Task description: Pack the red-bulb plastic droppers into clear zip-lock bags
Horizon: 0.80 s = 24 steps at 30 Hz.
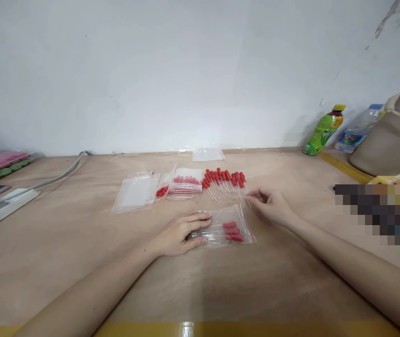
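My left hand (185,234) lies across the left part of a clear zip bag (215,238), thumb and fingers apart, pressing it on the table. Several red-bulbed droppers (233,231) show inside that bag. Beyond it, loose droppers (222,178) with red bulbs and thin clear stems lie in a fanned row, bulbs pointing away from me. My right hand (270,204) is at the row's right end, its thumb and forefinger pinched on the stem of the outermost dropper. Left of the row is a stack of filled zip bags (185,186) with red bulbs showing through.
Flat clear bags (134,192) lie farther left, and another bag (207,155) lies by the wall. A green bottle (325,131), a water bottle (357,128) and a beige bag (391,135) stand at right. A grey cable (62,173) crosses the left side.
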Available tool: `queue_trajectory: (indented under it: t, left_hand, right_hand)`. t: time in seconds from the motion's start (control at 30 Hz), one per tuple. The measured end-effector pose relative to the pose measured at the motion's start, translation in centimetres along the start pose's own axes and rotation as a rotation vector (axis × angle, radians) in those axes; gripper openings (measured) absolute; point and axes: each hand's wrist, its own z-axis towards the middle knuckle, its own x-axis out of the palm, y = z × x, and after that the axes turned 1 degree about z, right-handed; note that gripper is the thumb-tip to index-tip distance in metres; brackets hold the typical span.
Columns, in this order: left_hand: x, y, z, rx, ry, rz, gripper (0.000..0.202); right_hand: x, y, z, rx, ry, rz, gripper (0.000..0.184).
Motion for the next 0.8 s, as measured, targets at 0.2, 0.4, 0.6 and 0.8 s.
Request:
queue_trajectory:
  t: [0.2,0.4,0.6,0.8]
  left_hand:
    - [0.3,0.4,0.0,0.026,-0.029,-0.059,0.042]
    - [-0.1,0.1,0.0,0.015,0.006,-0.055,0.037]
    - [0.0,0.0,-0.1,0.003,0.01,-0.033,0.038]
    - [0.2,-0.1,0.0,0.004,-0.018,-0.033,0.041]
  right_hand:
    - [-0.4,-1.1,6.6,0.124,-0.244,-0.27,0.028]
    - [0.9,-1.4,9.9,0.257,-0.322,-0.169,0.027]
    - [1.5,-1.1,9.9,0.254,-0.312,-0.024,0.017]
    - [-0.6,1.6,6.7,0.11,-0.221,0.219,0.026]
